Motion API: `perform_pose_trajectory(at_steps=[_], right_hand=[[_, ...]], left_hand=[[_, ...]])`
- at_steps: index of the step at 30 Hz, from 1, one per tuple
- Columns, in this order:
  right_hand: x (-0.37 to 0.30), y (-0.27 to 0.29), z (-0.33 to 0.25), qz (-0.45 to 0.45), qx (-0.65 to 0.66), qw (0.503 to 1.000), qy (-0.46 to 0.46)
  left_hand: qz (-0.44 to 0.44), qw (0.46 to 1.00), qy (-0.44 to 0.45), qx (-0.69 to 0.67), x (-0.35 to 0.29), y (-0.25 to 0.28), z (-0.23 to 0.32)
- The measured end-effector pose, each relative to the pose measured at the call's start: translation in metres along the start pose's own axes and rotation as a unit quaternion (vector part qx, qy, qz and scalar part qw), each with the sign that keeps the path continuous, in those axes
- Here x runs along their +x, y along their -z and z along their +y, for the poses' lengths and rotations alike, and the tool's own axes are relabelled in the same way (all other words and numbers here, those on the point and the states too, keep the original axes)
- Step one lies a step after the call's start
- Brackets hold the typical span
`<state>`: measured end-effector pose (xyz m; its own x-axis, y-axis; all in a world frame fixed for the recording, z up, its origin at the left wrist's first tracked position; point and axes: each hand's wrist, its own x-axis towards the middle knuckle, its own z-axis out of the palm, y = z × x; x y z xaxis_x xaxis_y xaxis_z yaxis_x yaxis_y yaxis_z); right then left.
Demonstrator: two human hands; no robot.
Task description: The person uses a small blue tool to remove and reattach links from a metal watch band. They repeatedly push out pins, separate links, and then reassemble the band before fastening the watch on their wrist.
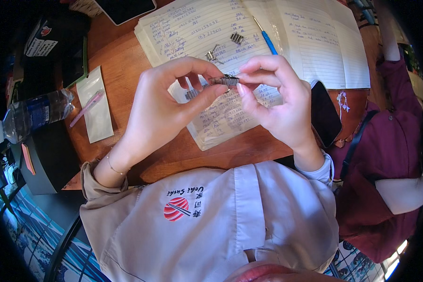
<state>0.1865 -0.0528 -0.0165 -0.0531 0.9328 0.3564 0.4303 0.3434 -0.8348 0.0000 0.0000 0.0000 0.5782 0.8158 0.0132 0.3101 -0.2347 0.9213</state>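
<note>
Held up over the notebook is a small dark metal piece with ribbed segments [224, 81], pinched from both sides. My left hand [162, 94] grips its left end between thumb and index finger. At its right end, my right hand [277, 91] pinches with thumb and fingertips. Fine detail of the piece is too small to make out. On the page just beyond my hands lies a shiny cluster of small metal bits [213, 55]. A ribbed metal segment [237, 38] sits farther back. Partly behind my left hand, another ribbed strip [191, 94] rests on the paper.
The open notebook [310, 56] with handwriting covers the table's middle, a blue screwdriver-like tool [269, 42] on it. A black phone [325, 113] lies at right. At left are a water bottle [40, 115], pink pen [86, 109] and white packet [97, 122]. A person in maroon [385, 141] sits right.
</note>
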Motion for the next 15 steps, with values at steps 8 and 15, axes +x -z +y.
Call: perform_pose_trajectory(at_steps=[8,15], right_hand=[[-0.0012,-0.0029,0.0010,0.022,-0.038,0.998,0.042],[-0.0007,-0.0009,0.0020,0.000,0.040,0.999,-0.013]], left_hand=[[0.025,0.998,-0.034,0.035,0.0002,-0.0014,0.0016],[0.012,0.999,-0.018,0.041,-0.0016,-0.0017,-0.0008]])
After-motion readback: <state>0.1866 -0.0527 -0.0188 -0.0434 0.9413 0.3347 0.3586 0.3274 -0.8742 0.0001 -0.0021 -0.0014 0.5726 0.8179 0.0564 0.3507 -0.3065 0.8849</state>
